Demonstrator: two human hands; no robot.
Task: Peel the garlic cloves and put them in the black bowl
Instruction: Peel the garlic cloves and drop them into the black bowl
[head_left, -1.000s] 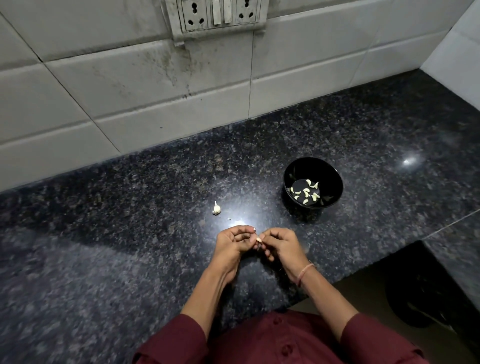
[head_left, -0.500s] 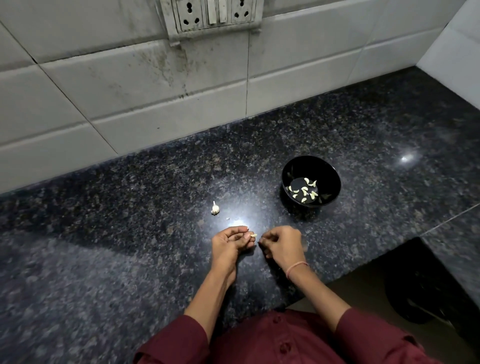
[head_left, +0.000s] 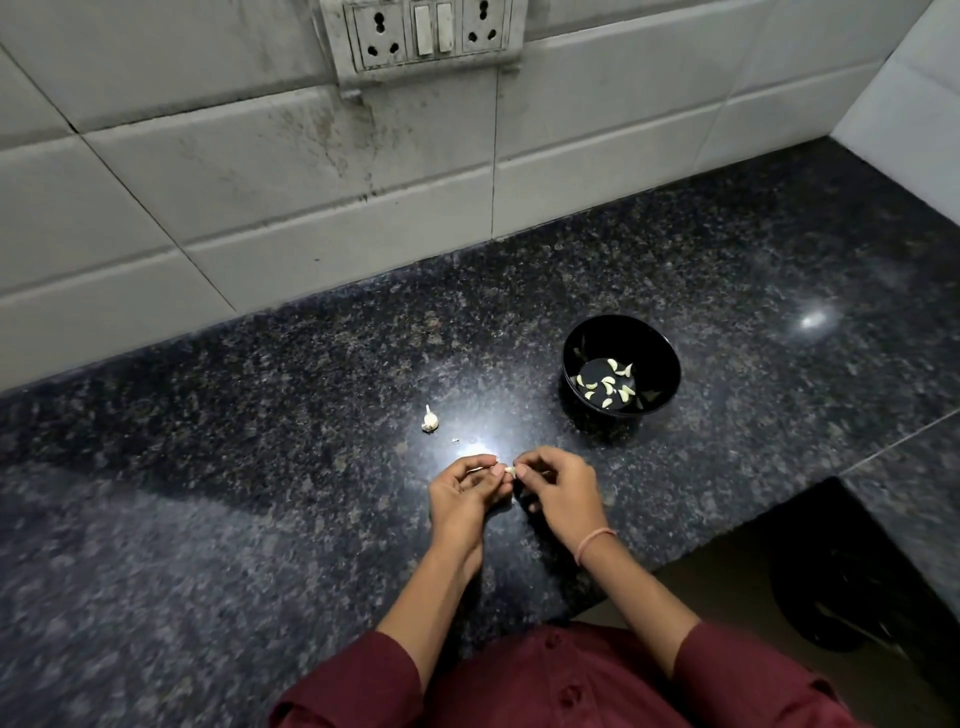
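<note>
The dark speckled granite countertop (head_left: 260, 467) fills most of my view, with the stained white tiled wall (head_left: 260, 182) rising behind it. At the bottom edge is my maroon buttoned shirt (head_left: 571, 686), with both forearms reaching out from its sleeves. High on the wall sits a grimy white switch panel (head_left: 421, 34) with 2 sockets and 2 switches.

The round glossy black bowl (head_left: 649, 343) stands on the counter ahead of me and to my right, well apart from my hands. A scatter of pale peeled garlic cloves (head_left: 608, 384) lies on its bottom.

My 2 hands meet just above the counter's near part, fingertips almost touching. My left hand (head_left: 462, 499) is curled, thumb and fingers pinching a small pale garlic clove (head_left: 510, 471). My right hand (head_left: 561, 493) is curled too, its thumb and forefinger closed on the same clove from the other side - how much skin is left on the clove I cannot tell. A thin pink band (head_left: 595, 543) circles my right wrist.

To the left of my hands and a little further back, a small white garlic piece with a stem tip (head_left: 429, 420) rests on the counter. Between it and my left hand lies 1 tiny white scrap (head_left: 455, 441) - too small to identify.
</note>
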